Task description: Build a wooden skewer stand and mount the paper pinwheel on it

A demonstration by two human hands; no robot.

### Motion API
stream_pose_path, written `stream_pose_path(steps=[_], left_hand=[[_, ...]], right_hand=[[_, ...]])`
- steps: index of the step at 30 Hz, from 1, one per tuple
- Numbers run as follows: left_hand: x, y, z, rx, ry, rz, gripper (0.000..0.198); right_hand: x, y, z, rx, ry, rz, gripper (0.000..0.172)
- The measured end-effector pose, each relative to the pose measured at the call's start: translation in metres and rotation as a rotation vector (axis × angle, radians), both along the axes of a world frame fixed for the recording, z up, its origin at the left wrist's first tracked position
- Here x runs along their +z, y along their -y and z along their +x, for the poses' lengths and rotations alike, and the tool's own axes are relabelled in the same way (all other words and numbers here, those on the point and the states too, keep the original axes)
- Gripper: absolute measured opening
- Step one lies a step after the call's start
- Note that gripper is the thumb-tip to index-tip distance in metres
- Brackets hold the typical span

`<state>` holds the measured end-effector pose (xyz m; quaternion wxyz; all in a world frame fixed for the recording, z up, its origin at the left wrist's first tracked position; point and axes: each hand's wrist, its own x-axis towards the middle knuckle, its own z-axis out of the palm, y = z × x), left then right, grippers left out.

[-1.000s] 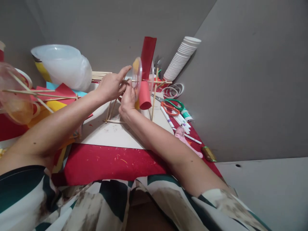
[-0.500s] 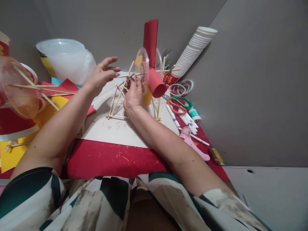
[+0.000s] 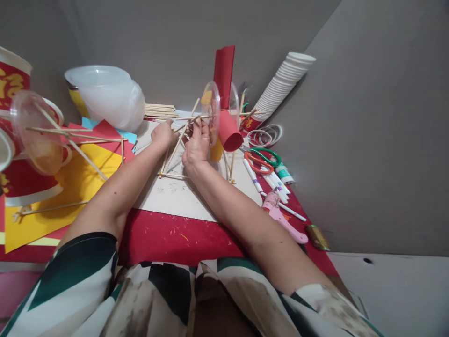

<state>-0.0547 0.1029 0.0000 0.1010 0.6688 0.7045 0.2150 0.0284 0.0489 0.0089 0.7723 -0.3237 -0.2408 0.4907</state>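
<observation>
A model of thin wooden sticks [image 3: 174,155] stands on the white board, carrying clear plastic lid discs [image 3: 215,100], an upright red paper blade [image 3: 223,77] and a red paper tube [image 3: 230,133]. My right hand [image 3: 196,147] is closed, its fingers pinching the stick joint just left of the discs. To its left, my left hand [image 3: 164,133] has curled fingers beside the frame's left sticks; its fingertips are partly hidden, so what it holds cannot be made out. Behind that hand lies a bundle of loose sticks [image 3: 160,110].
Another stick-and-lid model [image 3: 66,133] with red cups stands left over yellow paper [image 3: 96,161]. Plastic bowls [image 3: 101,93] sit behind. Stacked paper cups [image 3: 280,82] lean at the back right, near scissors [image 3: 261,159], white markers [image 3: 252,175] and a pink glue gun [image 3: 286,224].
My left hand has come down from above the frame to its left side, its spread fingers now curled. My right hand keeps its grip on the joint. The view has shifted slightly.
</observation>
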Motion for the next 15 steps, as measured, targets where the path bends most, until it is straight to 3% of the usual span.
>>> stream_pose_path(steps=[6, 15], left_hand=[[-0.0038, -0.0083, 0.0019, -0.052, -0.046, -0.020, 0.033], [-0.0032, -0.0075, -0.0032, -0.112, 0.040, -0.021, 0.032]], right_hand=[[-0.0017, -0.0015, 0.0011, -0.003, -0.022, 0.008, 0.008], [0.0028, 0.0025, -0.0023, 0.024, -0.104, -0.023, 0.006]])
